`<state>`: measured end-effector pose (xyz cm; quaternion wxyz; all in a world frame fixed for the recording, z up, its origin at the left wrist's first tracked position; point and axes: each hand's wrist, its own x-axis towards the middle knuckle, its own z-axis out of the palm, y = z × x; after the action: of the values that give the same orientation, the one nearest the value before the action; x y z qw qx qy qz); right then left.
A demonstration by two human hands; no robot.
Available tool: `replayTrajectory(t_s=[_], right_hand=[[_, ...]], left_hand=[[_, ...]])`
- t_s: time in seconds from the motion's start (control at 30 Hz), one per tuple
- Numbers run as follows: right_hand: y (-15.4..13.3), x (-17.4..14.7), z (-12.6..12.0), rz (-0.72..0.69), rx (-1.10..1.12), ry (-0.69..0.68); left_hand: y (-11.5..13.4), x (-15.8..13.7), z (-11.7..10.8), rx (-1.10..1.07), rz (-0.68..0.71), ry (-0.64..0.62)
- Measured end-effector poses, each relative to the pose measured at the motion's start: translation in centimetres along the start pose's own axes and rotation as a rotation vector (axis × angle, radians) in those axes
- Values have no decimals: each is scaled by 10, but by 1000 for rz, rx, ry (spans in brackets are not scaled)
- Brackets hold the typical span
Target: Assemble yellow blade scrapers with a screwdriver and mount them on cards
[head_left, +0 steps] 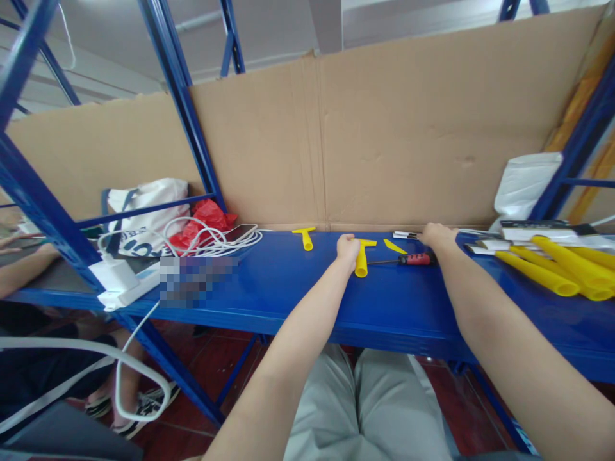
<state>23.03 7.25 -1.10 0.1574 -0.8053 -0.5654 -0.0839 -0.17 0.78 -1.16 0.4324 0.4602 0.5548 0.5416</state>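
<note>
My left hand point(348, 250) is closed on a yellow T-shaped tool with a hollow tubular handle point(361, 264), its open end facing me. Just to the right lies a screwdriver point(417, 258) with a red and black handle, its shaft pointing at that tool. Behind the shaft is a flat yellow piece point(394, 246). My right hand point(438, 235) rests at the back of the table, fingers curled and partly hidden, beside small black-and-white strips point(406, 235); what it grips cannot be made out. A second yellow T-shaped tool point(305, 237) stands farther left.
Yellow tubes point(538, 272) and packaged strips point(533, 229) pile up on the right of the blue table point(288, 301). White cables point(230, 242), a red plastic bag point(206, 224) and a power strip point(129, 288) lie left. Cardboard point(408, 128) walls the back. Another person's arm point(29, 269) shows far left.
</note>
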Motion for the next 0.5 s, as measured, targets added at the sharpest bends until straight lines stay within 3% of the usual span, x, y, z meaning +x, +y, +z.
replayTrajectory(t_s=[0.1, 0.2, 0.5], right_hand=[[-4, -4, -8, 112, -31, -59], [-7, -11, -17, 136, 32, -39], [-7, -8, -27, 197, 567, 312]], left_hand=[[-1, 1, 0, 13, -1, 3], [-3, 3, 1, 27, 9, 12], [-8, 8, 0, 36, 33, 27]])
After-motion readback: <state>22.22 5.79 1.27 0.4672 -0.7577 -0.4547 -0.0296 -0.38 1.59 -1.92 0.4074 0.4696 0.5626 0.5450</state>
